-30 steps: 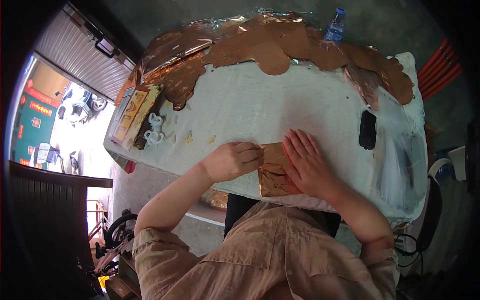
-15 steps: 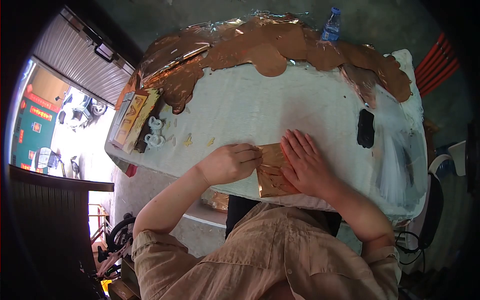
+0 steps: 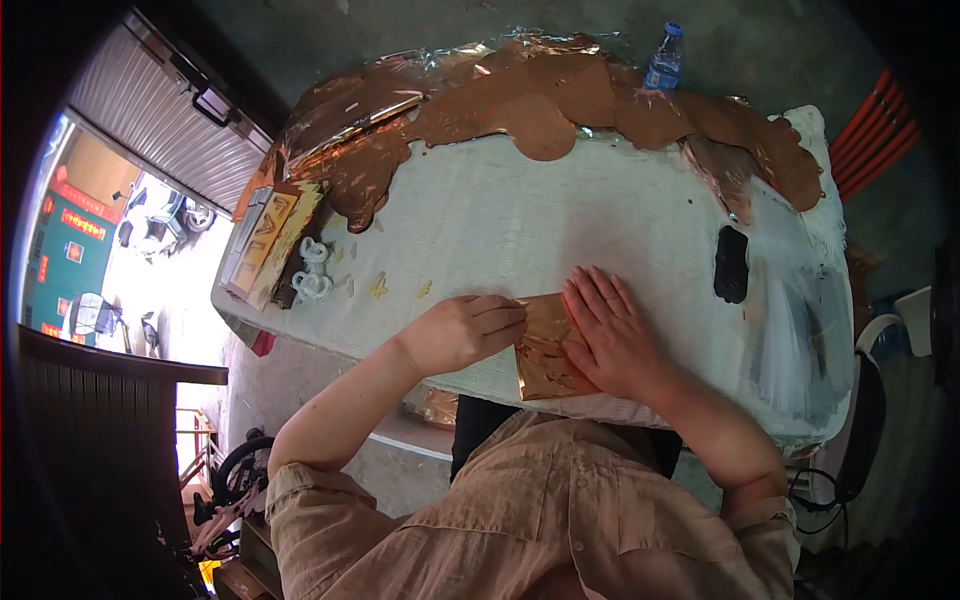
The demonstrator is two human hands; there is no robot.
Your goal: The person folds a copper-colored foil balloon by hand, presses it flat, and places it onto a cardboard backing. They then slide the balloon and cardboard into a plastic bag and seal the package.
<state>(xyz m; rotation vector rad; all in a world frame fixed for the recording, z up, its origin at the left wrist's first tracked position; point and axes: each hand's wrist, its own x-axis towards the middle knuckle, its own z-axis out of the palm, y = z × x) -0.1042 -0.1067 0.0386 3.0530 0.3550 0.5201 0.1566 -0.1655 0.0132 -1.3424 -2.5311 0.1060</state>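
A shiny copper-coloured foil piece (image 3: 545,350) lies near the front edge of the pale cloth-covered table (image 3: 480,220). My left hand (image 3: 465,333) is closed at the foil's upper left corner, with thumb and fingers pressed together; whether anything besides the corner is in the pinch is too small to tell. Flat on the foil's right side rests my right hand (image 3: 615,335), its fingers stretched out and pointing up the table. Small yellowish scraps (image 3: 378,286) lie to the left of my left hand.
Brown and copper sheets (image 3: 540,100) cover the back edge, with a water bottle (image 3: 664,58) behind. White rings (image 3: 312,270) and a stack of cards (image 3: 270,240) sit at left. A black object (image 3: 732,264) and clear plastic bags (image 3: 795,320) lie at right.
The table and the things on it sit slightly lower in view. Both hands keep almost the same place on the foil.
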